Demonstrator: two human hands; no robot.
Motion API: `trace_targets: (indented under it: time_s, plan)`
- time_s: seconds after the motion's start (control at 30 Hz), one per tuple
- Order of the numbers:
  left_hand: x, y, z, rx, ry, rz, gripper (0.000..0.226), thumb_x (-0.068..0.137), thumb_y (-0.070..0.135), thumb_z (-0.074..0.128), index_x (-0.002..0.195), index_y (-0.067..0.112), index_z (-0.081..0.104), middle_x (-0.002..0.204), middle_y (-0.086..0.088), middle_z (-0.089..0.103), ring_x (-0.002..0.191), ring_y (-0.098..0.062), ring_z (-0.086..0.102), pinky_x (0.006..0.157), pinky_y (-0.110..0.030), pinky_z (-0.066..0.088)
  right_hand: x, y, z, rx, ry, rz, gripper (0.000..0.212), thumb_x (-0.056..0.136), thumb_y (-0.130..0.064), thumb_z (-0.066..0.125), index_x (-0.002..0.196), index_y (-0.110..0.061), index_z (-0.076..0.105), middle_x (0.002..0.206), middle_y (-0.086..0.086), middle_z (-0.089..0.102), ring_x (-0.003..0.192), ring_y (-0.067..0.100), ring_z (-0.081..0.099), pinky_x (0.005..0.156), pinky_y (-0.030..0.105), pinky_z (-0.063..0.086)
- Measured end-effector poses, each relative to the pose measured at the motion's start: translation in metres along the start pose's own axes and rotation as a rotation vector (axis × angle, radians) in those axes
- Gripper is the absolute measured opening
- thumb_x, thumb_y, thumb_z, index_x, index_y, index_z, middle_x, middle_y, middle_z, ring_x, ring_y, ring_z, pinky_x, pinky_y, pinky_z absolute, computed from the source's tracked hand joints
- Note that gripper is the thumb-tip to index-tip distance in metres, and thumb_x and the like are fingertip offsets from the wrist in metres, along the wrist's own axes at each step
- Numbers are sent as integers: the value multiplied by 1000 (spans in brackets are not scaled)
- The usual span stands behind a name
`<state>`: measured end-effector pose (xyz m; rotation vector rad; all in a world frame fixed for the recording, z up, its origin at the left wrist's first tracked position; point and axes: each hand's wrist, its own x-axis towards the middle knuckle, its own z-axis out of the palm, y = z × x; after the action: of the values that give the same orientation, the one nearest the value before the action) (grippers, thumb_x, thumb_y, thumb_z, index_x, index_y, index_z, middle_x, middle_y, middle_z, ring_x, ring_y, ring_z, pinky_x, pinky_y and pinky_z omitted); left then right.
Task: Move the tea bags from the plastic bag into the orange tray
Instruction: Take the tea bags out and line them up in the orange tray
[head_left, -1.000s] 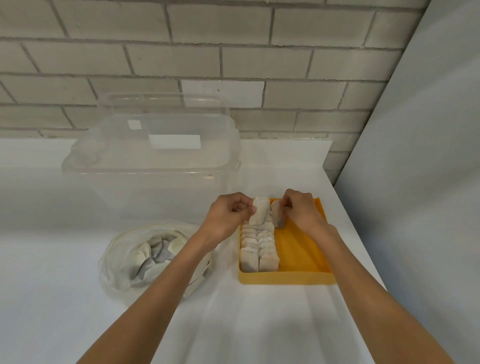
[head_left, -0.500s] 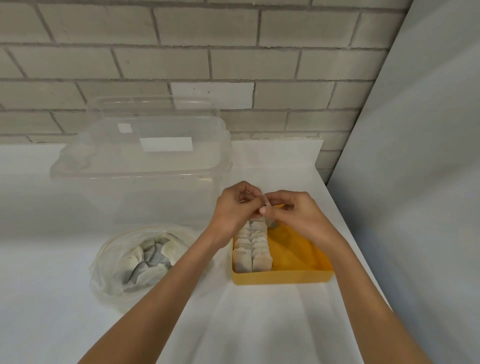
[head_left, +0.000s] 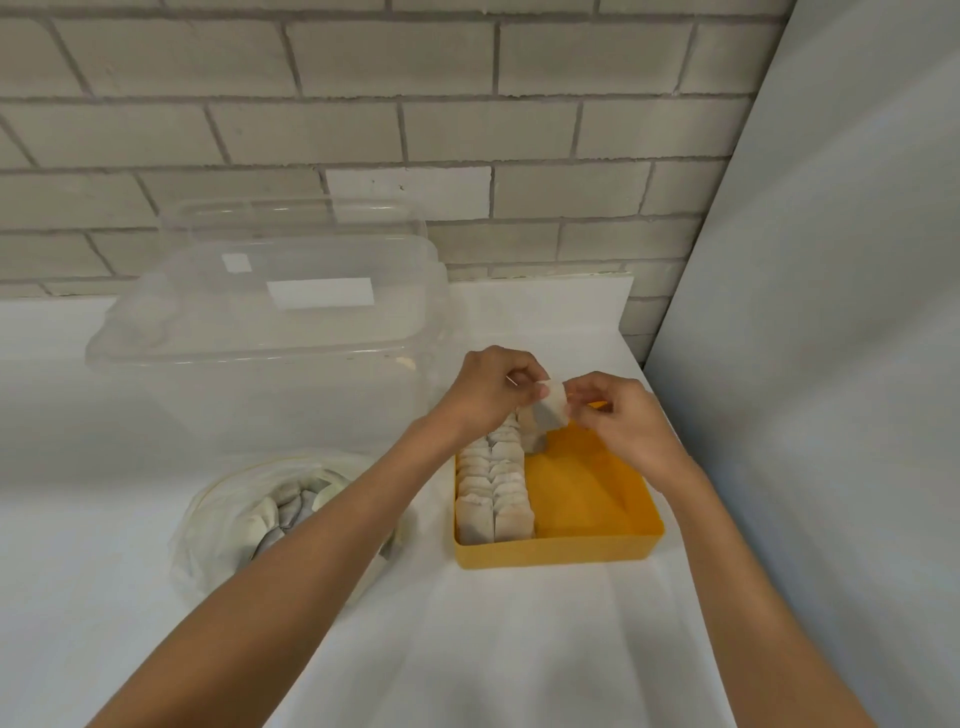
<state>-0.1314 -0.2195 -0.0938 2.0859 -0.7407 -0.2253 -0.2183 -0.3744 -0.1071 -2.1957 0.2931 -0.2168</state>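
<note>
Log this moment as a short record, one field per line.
left hand: pinches a tea bag above the tray's far end
right hand: pinches the same tea bag
orange tray: packed tea bags along its left side, right part bare
plastic bag: left of the tray, loose tea bags inside
clear container: behind the bag

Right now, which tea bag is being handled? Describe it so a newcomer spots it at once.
Find the rectangular orange plastic tray on the white table. Two rows of pale paper tea bags stand along its left side. The tea bag wanted is at the rows' far end, pinched between the left hand and right hand, raised above the rest.
</note>
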Motion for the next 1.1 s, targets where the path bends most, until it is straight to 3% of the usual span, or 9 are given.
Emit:
trace_targets:
  time_s: [0.13,0.37,0.5,0.73,1.0,1.1]
  plan:
    - [13,-12,17,160,-138,-5,16,89,9,64,102,6,72,104,-10,70,95,-20,64,87,-29,52,-2,7,-8,-31,51,10,22,91,-13,62,112,-19,68,102,-6,65,94,9,58,84,22,44]
    - [22,-29,33,293,-220,-29,17,89,8,65,104,5,71,109,-12,67,97,-23,64,89,-30,52,-4,14,-11,-49,58,19,22,92,-14,61,112,-19,67,104,-6,64,91,13,60,82,23,46]
    - [21,-36,37,383,-197,-9,17,90,9,62,105,6,70,113,-10,66,99,-24,64,91,-35,53,-5,14,-10,-46,62,18,22,92,-15,62,112,-20,67,103,-7,63,90,13,61,82,23,46]
    - [24,-43,43,600,-137,46,18,96,15,53,108,15,66,114,-9,63,95,-25,63,75,-27,45,-7,14,-8,-38,49,21,21,92,-14,61,112,-19,67,104,-5,64,89,14,61,84,26,48]
    - [21,-41,45,724,-112,130,22,98,15,49,117,16,60,117,-7,60,102,-24,58,86,-32,44,-10,14,-9,-37,45,32,21,92,-15,61,112,-19,66,104,-6,64,86,12,59,78,22,44]
    - [18,-37,44,722,-90,139,25,96,13,52,121,15,52,116,-8,57,100,-25,57,83,-33,43,-10,14,-10,-39,46,35,21,92,-15,61,112,-19,66,104,-7,64,86,10,58,75,18,44]
